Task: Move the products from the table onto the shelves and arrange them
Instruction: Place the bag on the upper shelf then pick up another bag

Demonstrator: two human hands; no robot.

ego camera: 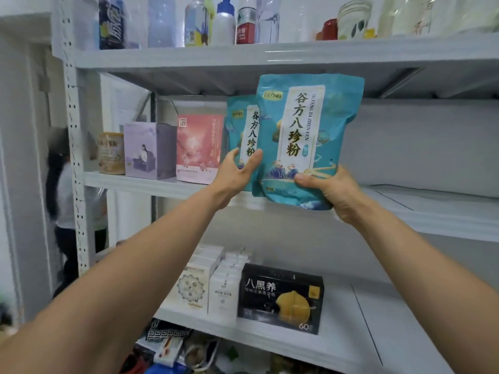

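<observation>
Shop stockroom, white shelves (pixel 297 54), packaged goods (pixel 280 295)

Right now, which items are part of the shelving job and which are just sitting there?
Job: front teal pouch, in the right grip; rear teal pouch, touched by the left grip; middle shelf.
Idle: pink box, purple box, tin, black box, top-shelf bottles.
</observation>
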